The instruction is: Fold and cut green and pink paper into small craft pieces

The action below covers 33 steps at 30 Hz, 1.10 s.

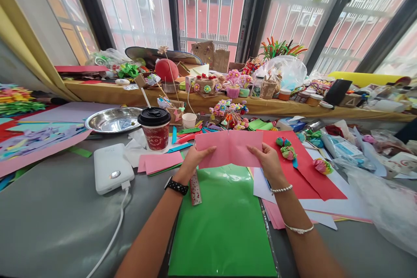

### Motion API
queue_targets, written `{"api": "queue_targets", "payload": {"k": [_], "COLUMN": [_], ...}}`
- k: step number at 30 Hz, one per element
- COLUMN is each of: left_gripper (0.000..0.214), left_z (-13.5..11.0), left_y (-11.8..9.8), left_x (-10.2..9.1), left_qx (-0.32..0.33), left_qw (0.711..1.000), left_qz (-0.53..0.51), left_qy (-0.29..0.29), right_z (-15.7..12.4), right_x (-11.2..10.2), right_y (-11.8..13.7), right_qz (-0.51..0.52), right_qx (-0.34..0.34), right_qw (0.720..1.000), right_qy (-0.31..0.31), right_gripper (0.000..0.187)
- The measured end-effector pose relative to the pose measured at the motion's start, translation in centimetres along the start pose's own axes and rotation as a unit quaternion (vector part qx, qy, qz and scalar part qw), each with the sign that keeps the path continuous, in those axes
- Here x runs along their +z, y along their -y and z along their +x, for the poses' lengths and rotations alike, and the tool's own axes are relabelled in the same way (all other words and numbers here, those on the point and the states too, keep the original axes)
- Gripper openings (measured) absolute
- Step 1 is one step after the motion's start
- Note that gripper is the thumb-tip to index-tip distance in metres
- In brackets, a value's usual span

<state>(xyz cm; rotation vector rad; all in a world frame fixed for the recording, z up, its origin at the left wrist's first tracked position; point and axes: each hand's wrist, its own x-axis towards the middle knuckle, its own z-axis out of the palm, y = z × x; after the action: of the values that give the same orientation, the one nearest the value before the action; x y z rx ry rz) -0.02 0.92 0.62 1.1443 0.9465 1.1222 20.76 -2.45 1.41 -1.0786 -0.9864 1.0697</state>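
Note:
Both my hands hold up a pink sheet of paper (230, 150) with a crease down its middle. My left hand (200, 156) pinches its left side, thumb on the near face. On the right side, my right hand (267, 156) grips it the same way; the fingers behind the paper are hidden. Beneath lies a green sheet (224, 226) in a clear sleeve. A patterned strip (195, 189) rests on the green near my left wrist. More pink paper pieces (163, 163) lie to the left of my left hand.
Left stand a lidded paper cup (154, 132), a white power bank (112, 167) with a cable, and a steel plate (114, 119). Right are red paper (309, 173), paper flowers (286, 150) and plastic bags (387, 204). Crafts crowd the window ledge (130, 95).

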Motion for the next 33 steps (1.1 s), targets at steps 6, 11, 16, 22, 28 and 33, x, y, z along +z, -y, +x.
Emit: {"api": "queue_targets", "payload": {"k": [6,11,16,22,28,33], "left_gripper": [0.035,0.034,0.035,0.038,0.038,0.038], "left_z": [0.3,0.4,0.6,0.8,1.0,1.1], "left_y": [0.0,0.2,0.8,1.5,1.8,1.9], "left_x": [-0.1,0.1,0.2,0.2,-0.3,-0.4], "left_qx": [0.026,0.059,0.095,0.093,0.073,0.066], "left_qw": [0.994,0.982,0.97,0.966,0.979,0.983], "left_qz": [0.084,0.152,0.17,0.145,0.104,0.085], "left_qy": [-0.069,-0.099,-0.142,-0.191,-0.158,-0.15], "right_z": [0.2,0.3,0.7,0.6,0.5,0.6], "right_x": [-0.6,-0.1,0.1,0.4,0.3,0.3], "right_y": [0.1,-0.4,-1.1,-1.1,-1.2,-1.2], "right_qz": [0.036,0.03,0.066,0.079,0.074,0.08], "right_qx": [0.062,0.078,0.078,0.07,0.091,0.105], "right_qw": [0.997,0.996,0.995,0.994,0.993,0.991], "right_qy": [0.04,0.038,-0.016,-0.038,-0.016,-0.005], "right_gripper": [0.025,0.022,0.023,0.025,0.024,0.025]}}
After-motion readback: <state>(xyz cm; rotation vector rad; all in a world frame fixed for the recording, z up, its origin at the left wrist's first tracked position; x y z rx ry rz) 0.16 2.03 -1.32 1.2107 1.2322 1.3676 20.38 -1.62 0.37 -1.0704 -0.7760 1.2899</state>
